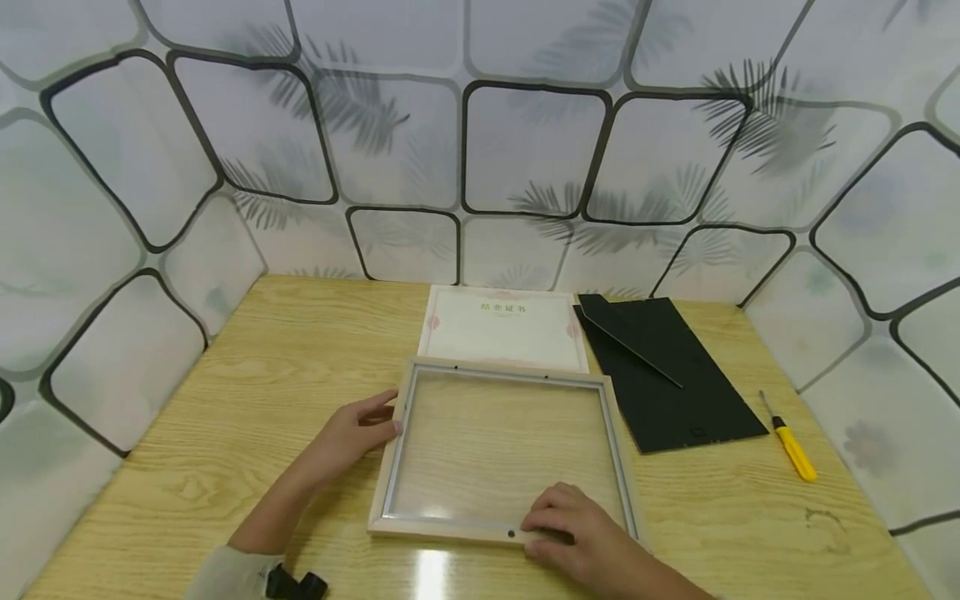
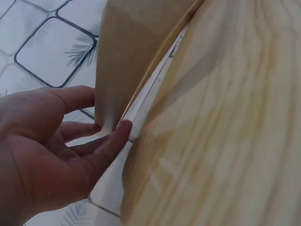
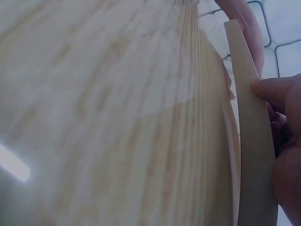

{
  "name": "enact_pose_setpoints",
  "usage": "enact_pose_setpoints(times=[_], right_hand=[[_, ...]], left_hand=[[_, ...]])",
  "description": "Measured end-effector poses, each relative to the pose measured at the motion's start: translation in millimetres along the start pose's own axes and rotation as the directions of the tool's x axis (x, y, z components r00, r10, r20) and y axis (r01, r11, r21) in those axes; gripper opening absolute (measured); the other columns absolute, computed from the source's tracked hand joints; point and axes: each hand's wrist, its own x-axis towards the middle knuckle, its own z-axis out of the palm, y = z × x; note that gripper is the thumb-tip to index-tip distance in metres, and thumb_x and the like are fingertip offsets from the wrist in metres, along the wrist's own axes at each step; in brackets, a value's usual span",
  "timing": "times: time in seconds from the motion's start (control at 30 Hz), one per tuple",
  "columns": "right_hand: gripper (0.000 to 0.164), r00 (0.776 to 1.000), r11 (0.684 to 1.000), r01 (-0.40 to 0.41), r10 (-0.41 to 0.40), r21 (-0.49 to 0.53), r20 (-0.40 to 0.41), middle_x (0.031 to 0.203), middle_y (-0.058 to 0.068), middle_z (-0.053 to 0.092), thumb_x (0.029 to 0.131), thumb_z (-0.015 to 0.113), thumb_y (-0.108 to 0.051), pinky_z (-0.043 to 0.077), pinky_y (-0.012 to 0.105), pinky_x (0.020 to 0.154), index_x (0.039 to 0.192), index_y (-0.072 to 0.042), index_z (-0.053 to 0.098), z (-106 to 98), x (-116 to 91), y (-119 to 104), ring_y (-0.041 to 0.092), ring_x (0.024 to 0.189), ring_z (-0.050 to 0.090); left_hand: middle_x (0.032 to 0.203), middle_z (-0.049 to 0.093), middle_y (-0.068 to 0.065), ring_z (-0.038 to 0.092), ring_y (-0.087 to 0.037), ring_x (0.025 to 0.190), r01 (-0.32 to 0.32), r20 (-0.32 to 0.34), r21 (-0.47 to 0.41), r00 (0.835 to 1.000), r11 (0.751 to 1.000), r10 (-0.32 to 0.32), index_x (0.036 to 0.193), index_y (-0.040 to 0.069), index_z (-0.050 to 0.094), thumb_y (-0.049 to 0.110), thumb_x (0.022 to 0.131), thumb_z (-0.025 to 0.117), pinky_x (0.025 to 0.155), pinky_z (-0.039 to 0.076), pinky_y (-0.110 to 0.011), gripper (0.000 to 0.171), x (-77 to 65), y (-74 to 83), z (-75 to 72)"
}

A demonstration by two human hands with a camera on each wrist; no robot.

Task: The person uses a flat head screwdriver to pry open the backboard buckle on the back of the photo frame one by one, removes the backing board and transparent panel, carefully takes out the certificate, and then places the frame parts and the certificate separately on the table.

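Note:
A pale wooden picture frame (image 1: 450, 530) with a clear pane (image 1: 502, 442) is in front of me in the head view, a grey strip lining its inner edge. My left hand (image 1: 348, 437) holds its left side; in the left wrist view a fingertip (image 2: 125, 128) reaches into the gap between the frame's side (image 2: 134, 52) and the tabletop. At the near edge, right of a small dark hole (image 1: 512, 533), my right hand (image 1: 581, 537) grips the rim. The right wrist view shows the thumb against the frame's outer side (image 3: 256, 141), other fingers partly hidden behind it.
Beyond the frame, partly covered by it, lies a white certificate (image 1: 502, 333) with pink corner marks. A black backing board (image 1: 682, 367) with a stand flap lies to its right. Farther right is a screwdriver (image 1: 793, 450) with a yellow handle. Patterned curtain (image 1: 525, 150) encloses the wooden table (image 1: 315, 333).

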Motion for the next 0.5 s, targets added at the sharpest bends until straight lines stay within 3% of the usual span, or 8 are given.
enact_pose_setpoints(times=[0.17, 0.3, 0.5], right_hand=[[0.015, 1.0, 1.0, -0.019, 0.019, 0.02, 0.002, 0.104, -0.01, 0.063, 0.095, 0.071, -0.016, 0.051, 0.021, 0.078, 0.109, -0.02, 0.073, -0.1, 1.0, -0.1, 0.004, 0.095, 0.055], [0.016, 1.0, 0.999, -0.028, 0.028, 0.029, -0.002, 0.106, -0.01, 0.063, 0.094, 0.073, -0.016, 0.051, 0.022, 0.078, 0.109, -0.02, 0.072, 0.3, 1.6, -0.1, 0.005, 0.096, 0.055], [0.013, 0.998, 0.996, -0.065, 0.064, 0.057, 0.015, 0.103, -0.01, 0.064, 0.097, 0.069, -0.017, 0.05, 0.021, 0.077, 0.109, -0.022, 0.071, -0.7, 4.5, -2.3, 0.004, 0.093, 0.054]], left_hand=[[0.15, 0.045, -0.027, 0.045, -0.043, 0.139, 0.008, -0.006, -0.07, 1.0, 0.998, -0.009, 0.158, 0.011, 0.033, 0.027, 0.099, 0.065, 0.109, 0.042, -0.054, 0.069, 2.3, -0.5, 4.7], [0.154, 0.038, -0.026, 0.041, -0.044, 0.14, 0.045, 0.012, -0.132, 0.999, 0.99, -0.043, 0.161, 0.018, 0.027, 0.022, 0.097, 0.067, 0.105, 0.047, -0.051, 0.075, 3.2, 1.1, 8.7], [0.157, 0.032, -0.026, 0.042, -0.043, 0.138, 0.059, 0.033, -0.181, 0.998, 0.982, -0.054, 0.162, 0.019, 0.022, 0.016, 0.097, 0.066, 0.099, 0.051, -0.047, 0.079, 4.9, 1.4, 11.8]])
